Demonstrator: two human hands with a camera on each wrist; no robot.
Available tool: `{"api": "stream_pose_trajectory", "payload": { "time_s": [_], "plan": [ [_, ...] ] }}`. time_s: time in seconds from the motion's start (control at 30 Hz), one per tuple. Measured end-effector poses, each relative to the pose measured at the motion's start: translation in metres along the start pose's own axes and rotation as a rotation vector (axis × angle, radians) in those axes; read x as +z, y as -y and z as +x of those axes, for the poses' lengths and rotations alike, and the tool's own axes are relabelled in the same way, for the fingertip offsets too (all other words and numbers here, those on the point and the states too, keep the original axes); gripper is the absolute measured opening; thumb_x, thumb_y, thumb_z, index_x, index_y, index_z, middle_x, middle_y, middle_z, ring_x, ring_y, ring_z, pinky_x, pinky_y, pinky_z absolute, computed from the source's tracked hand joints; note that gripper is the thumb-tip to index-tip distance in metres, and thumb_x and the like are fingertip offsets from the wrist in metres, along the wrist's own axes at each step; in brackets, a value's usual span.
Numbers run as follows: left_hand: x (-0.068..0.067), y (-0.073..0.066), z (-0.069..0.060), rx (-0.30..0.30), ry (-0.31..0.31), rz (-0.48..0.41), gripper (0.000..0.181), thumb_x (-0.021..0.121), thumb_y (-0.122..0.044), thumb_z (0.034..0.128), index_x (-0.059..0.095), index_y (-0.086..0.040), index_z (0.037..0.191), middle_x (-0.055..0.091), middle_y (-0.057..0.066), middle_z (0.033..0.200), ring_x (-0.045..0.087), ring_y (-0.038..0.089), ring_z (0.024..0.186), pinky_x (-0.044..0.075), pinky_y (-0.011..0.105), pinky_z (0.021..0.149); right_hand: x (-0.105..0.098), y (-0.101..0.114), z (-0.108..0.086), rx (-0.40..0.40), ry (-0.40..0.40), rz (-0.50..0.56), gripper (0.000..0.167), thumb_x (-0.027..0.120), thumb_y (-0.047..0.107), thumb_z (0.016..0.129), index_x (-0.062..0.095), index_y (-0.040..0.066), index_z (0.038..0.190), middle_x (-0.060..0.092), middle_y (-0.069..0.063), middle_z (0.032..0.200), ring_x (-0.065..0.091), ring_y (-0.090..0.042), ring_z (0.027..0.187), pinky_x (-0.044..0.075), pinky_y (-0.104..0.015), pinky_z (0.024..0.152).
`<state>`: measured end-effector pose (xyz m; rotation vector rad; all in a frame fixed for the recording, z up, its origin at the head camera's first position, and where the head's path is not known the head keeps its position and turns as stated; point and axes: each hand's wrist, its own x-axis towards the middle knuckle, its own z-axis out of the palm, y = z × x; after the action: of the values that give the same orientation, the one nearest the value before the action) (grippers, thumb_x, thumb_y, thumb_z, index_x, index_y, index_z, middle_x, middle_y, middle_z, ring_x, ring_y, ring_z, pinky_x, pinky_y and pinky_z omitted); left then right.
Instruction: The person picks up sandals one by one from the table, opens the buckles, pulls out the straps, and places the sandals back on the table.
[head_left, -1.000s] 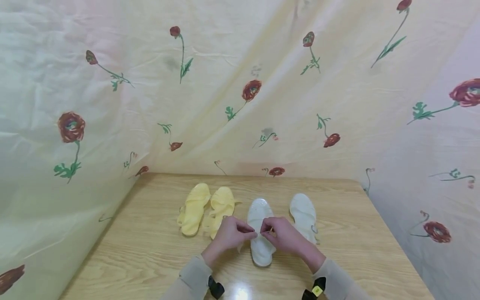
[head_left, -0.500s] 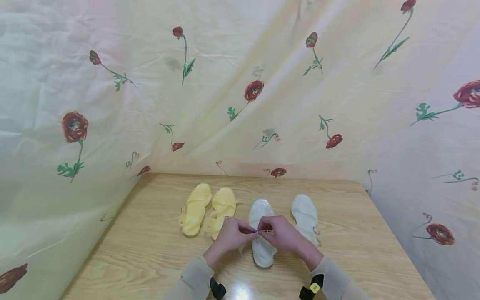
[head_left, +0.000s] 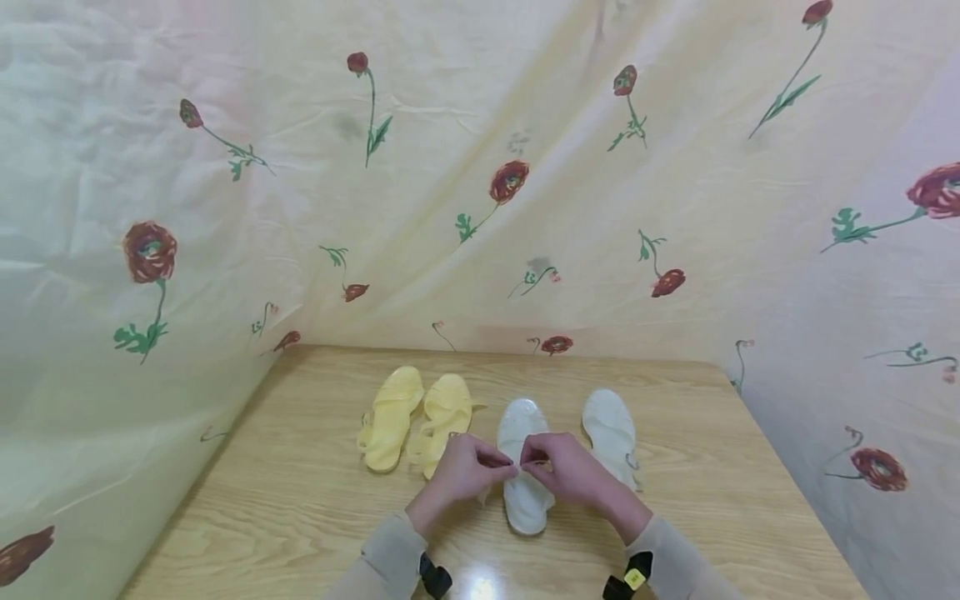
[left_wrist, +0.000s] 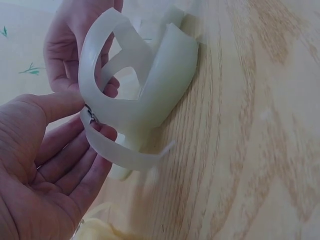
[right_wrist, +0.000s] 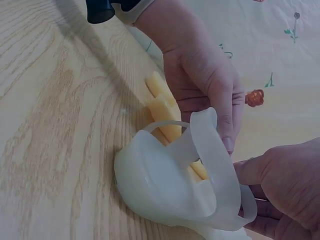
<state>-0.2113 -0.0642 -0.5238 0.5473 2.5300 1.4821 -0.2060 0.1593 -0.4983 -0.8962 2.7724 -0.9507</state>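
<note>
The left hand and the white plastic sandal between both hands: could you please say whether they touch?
Touching. The left wrist view shows the left hand pinching the sandal by a strap, at the metal buckle, between thumb and fingers.

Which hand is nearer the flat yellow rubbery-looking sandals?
Left. In the head view, the left hand overlaps one yellow sandal; the right hand is farther right, at a white, strappy, rubbery-looking sandal.
</note>
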Motion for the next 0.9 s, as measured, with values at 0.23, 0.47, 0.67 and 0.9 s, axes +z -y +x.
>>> {"api": "stream_pose_trajectory", "payload": {
  "time_s": [0.23,0.47,0.67,0.9],
  "plan": [
    [0.0016,0.0012,-0.0005,0.011,-0.018,-0.021,0.012,0.087,-0.023,0.0889,0.086,-0.011,0.093,0.084,0.003,0.09,0.073,0.003,0.074,0.059,0.019,0.068,-0.0033,0.0002,-0.0014,-0.025,-0.046,-0.056,0.016,0.074,0.007,0.099,0.071,0.021,0.091,0.073,0.012,0.091,0.072,-0.007,0.093,0.063,-0.03,0.085],
    [0.0019,0.002,-0.0004,0.026,-0.033,-0.017,0.012,0.087,-0.022,0.0891,0.086,-0.011,0.093,0.084,0.004,0.089,0.072,0.001,0.074,0.059,0.018,0.068,-0.0047,0.0031,0.0008,-0.045,-0.077,-0.057,0.01,0.075,0.01,0.098,0.072,0.019,0.093,0.073,0.01,0.09,0.07,-0.005,0.089,0.062,-0.032,0.081],
    [0.0021,0.0025,-0.0002,0.044,-0.051,-0.009,0.012,0.087,-0.022,0.0884,0.086,-0.01,0.092,0.083,0.005,0.088,0.072,0.002,0.073,0.058,0.018,0.067,-0.001,0.0023,0.0039,-0.065,-0.065,-0.002,0.013,0.074,0.008,0.098,0.074,0.02,0.094,0.075,0.01,0.092,0.072,-0.007,0.091,0.063,-0.033,0.084],
    [0.0006,0.0016,0.0003,0.022,-0.04,0.003,0.013,0.089,-0.023,0.0873,0.086,-0.011,0.092,0.083,0.004,0.088,0.072,0.003,0.073,0.058,0.019,0.068,0.0008,-0.0003,0.0023,-0.052,-0.044,0.001,0.017,0.074,0.006,0.098,0.072,0.021,0.091,0.074,0.012,0.091,0.074,-0.008,0.093,0.064,-0.031,0.085]
  ]
}}
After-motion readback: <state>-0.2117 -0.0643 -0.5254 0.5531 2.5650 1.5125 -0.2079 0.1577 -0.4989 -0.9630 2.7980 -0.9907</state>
